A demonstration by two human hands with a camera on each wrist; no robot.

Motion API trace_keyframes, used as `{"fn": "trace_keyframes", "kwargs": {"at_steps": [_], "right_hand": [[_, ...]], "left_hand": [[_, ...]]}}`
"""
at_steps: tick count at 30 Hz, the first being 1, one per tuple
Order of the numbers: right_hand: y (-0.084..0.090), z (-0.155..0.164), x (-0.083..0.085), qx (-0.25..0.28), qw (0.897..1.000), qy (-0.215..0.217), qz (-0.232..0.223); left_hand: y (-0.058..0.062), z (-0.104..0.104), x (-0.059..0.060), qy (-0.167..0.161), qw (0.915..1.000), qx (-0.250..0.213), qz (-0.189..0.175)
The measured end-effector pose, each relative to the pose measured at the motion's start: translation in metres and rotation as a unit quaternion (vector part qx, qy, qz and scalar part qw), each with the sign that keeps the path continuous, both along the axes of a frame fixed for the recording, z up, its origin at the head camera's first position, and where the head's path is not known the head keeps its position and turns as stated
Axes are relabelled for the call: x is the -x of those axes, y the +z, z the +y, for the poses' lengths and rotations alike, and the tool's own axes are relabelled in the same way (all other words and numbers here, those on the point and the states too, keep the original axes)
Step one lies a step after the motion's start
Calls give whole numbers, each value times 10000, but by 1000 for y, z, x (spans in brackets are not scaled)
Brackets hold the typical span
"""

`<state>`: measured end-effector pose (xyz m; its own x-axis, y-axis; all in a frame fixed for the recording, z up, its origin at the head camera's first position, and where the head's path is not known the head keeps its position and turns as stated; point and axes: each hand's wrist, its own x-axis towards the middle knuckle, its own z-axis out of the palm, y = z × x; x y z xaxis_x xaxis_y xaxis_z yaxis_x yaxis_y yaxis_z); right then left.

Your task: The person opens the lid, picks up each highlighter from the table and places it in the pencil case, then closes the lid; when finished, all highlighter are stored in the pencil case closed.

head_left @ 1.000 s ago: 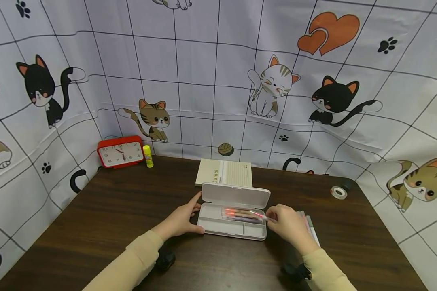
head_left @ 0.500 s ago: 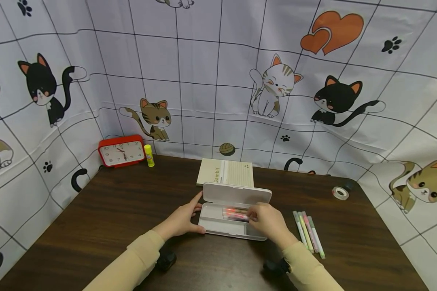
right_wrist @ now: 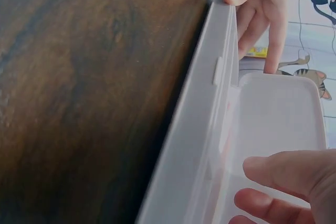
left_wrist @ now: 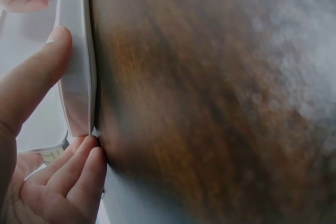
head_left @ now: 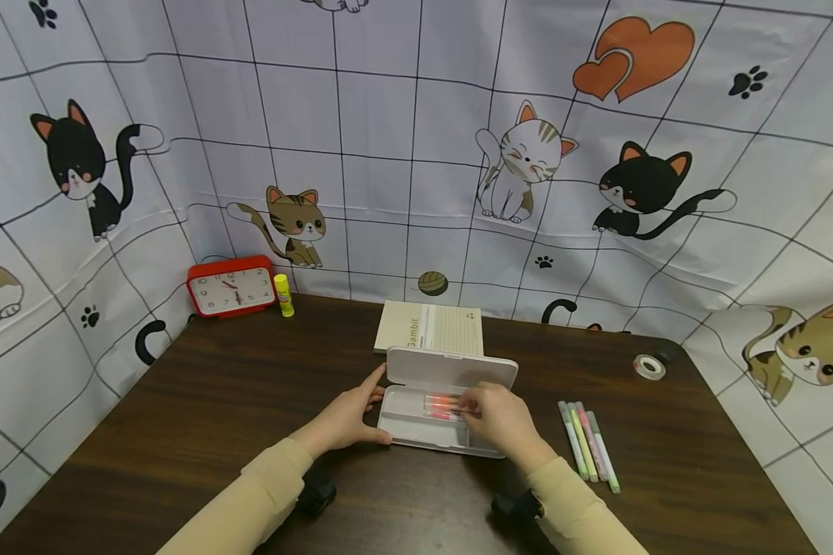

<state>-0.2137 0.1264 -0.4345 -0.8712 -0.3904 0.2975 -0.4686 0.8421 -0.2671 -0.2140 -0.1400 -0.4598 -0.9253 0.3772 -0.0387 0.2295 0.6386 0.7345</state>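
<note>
A white, rippled sheet (head_left: 375, 108) printed with black grid lines, brown, black and white cartoon cats (head_left: 524, 173) and orange hearts (head_left: 655, 58) hangs behind a dark brown wood-grain surface (head_left: 180, 432). Pale light glares off the wood.

White case (head_left: 416, 430) open, pens (head_left: 442, 407) inside

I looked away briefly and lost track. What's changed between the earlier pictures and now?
The right hand moved left, from the right end of the white case to over the markers inside; whether it released the one it carried is hidden. The right arm no longer covers the four loose markers. The left hand and open lid stayed put.
</note>
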Motion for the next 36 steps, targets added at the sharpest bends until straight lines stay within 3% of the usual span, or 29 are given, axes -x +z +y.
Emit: {"fn": "trace_keyframes", "kwargs": {"at_steps": [14, 28, 36], "right_hand": [[3, 20, -4, 130, 9979, -520, -357], [0, 54, -7, 269, 9961, -731, -408], [3, 82, -12, 68, 9950, -943, -311]], "left_hand": [[0, -1, 0, -19, 10000, -10, 40], [-1, 0, 1, -71, 9999, 44, 91], [0, 0, 2, -39, 10000, 42, 75]]}}
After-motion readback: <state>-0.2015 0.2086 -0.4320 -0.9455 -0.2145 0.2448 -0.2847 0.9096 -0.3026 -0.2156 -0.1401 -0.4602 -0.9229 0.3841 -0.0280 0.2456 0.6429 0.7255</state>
